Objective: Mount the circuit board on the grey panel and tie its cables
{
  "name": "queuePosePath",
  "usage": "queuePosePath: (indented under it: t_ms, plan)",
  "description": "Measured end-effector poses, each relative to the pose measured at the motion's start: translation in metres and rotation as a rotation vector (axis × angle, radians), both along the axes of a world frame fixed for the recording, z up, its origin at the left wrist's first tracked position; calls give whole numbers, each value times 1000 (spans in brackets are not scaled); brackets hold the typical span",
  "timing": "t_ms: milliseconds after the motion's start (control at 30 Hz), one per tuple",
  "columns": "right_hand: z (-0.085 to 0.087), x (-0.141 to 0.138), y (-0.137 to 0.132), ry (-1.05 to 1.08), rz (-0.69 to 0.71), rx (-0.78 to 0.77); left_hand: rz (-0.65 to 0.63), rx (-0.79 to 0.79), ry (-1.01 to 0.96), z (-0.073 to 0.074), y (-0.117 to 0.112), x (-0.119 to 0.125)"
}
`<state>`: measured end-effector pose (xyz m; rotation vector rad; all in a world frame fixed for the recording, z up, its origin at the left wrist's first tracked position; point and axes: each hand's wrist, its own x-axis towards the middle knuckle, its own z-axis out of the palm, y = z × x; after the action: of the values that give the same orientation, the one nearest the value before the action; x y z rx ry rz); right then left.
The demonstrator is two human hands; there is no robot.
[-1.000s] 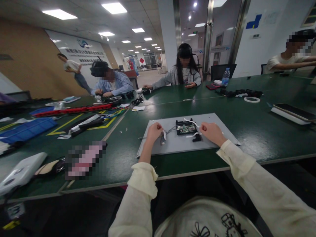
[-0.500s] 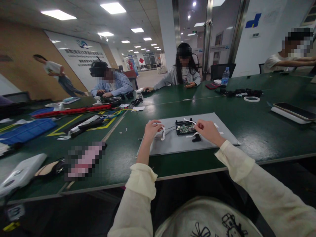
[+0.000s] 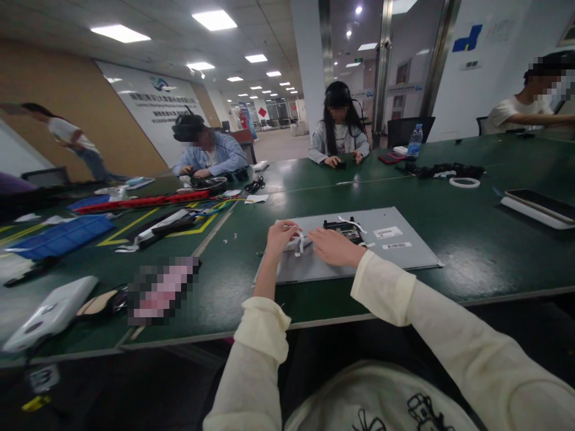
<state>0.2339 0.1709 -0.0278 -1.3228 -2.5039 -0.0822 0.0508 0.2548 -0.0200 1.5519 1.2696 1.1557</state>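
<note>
A flat grey metal panel (image 3: 415, 256) lies in front of me, with a black-framed circuit board (image 3: 347, 230) on it. My left hand (image 3: 281, 236) is closed at the panel's left part; a short white strip of tape (image 3: 300, 245) hangs from its fingertips. My right hand (image 3: 335, 246) is over the panel, left of its middle, fingers stretched towards the left hand and partly covering the board. A thin grey cable (image 3: 306, 241) shows between the hands. Another white strip (image 3: 359, 225) lies loosely across the board's upper edge. Two white labels (image 3: 387, 233) are on the panel's right side.
On the left are a pink phone (image 3: 164, 293), a white device (image 3: 51, 314) and a blue tray (image 3: 63, 236). A phone on a white case (image 3: 539, 206), a tape ring (image 3: 465, 182) and a water bottle (image 3: 415, 141) stand or lie right. Other people sit across the table.
My right hand has let go of the white strip at the board and moved left towards my left hand. The left hand stays nearly in place with its strip.
</note>
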Motion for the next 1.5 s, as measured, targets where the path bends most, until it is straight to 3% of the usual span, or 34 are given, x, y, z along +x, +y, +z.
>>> queuePosePath:
  t_ms: [333, 533, 733, 833, 933, 1033, 1100, 1200, 1500]
  plan:
    - [-12, -8, 1, -74, -39, 57, -63, 39, 2, 4, -1, 4]
    - [-14, -9, 2, -66, -44, 67, -151, 63, -133, 3, 2, 3]
    - [-17, -10, 3, -5, -58, 44, -206, 9, -141, 2, -1, 4]
    - [-14, -8, 6, 181, -68, 30, -195, -4, -138, 2, -3, 5]
    - [-9, -8, 12, 580, -124, -37, -182, 5, -148, 3, -5, 7]
    - [-7, -11, 19, 1081, -213, -268, -173, 30, -166, 4, -7, 10]
    - [-8, -12, 22, 1298, -214, -448, -164, 57, -176, 4, -9, 12]
    - [-11, -13, 22, 1354, -167, -533, -168, 92, -185, 4, -11, 16]
    - [-11, -5, 16, 1313, -258, -432, -202, 175, -91, 3, -14, 21]
